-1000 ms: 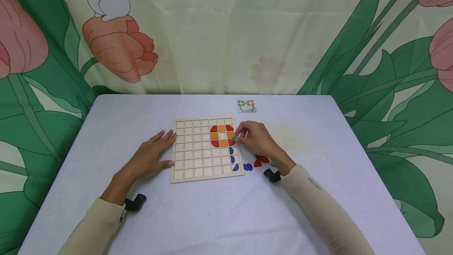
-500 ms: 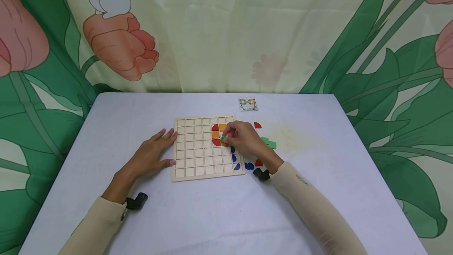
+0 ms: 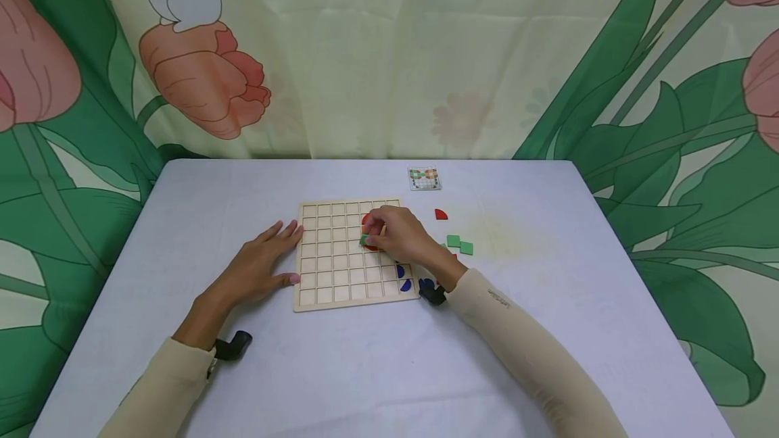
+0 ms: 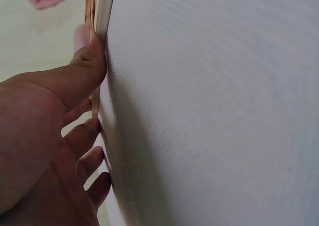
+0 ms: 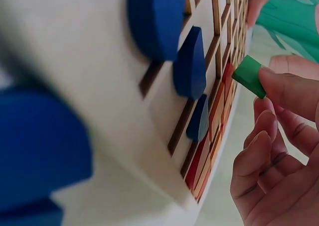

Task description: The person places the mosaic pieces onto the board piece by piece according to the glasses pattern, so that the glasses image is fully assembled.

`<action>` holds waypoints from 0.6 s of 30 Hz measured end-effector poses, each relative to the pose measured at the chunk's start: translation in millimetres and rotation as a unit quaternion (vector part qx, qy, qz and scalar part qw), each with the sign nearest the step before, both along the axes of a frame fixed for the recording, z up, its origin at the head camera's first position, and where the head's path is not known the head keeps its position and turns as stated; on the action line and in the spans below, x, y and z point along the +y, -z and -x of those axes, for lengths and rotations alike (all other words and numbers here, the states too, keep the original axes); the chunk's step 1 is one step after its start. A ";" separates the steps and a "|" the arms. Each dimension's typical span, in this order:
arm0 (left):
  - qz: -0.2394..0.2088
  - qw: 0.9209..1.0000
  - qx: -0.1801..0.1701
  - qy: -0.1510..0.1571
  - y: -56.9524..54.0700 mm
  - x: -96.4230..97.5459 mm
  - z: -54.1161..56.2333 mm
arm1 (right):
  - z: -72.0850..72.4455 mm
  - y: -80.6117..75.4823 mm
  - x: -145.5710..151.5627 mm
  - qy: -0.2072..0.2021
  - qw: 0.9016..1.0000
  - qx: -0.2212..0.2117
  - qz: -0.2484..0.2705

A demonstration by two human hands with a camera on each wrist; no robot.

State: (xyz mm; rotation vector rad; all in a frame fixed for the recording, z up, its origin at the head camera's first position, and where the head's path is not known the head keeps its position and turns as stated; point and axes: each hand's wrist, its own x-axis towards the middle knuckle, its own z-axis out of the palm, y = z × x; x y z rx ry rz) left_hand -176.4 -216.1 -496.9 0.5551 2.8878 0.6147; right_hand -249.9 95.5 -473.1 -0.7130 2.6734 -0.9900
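Observation:
A wooden grid board [image 3: 331, 265] lies flat on the white table. My left hand [image 3: 258, 269] rests at its left edge with fingers spread; in the left wrist view the thumb [image 4: 89, 61] touches the board's side. Over the board, my right hand [image 3: 398, 235] pinches a green square tile [image 5: 250, 76] between thumb and fingers, beside the red and orange pieces. The hand hides most of those in the head view. Blue pieces [image 5: 189, 61] stand in cells along the board's right side, and a red piece [image 5: 198, 159] shows beyond them in the right wrist view.
Loose green square tiles [image 3: 466, 248] and a red quarter-round piece [image 3: 441, 214] lie right of the board. Several blue pieces [image 3: 426, 283] sit just off its lower right corner. A small pattern card [image 3: 424, 178] lies at the back of the table.
My right hand has moved left across the board, carrying the green tile from its right edge to the left side of the red and orange pieces. The left hand has stayed put.

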 end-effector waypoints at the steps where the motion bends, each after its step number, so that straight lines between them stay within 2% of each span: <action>1: -0.001 1.000 0.001 0.000 0.0 -0.2 0.1 | 0.5 -0.3 -1.9 -0.004 1.000 0.001 -0.001; 18: 0.006 1.000 0.002 0.003 -0.4 -0.7 0.2 | 10.9 1.3 -21.3 -0.015 0.998 0.036 -0.047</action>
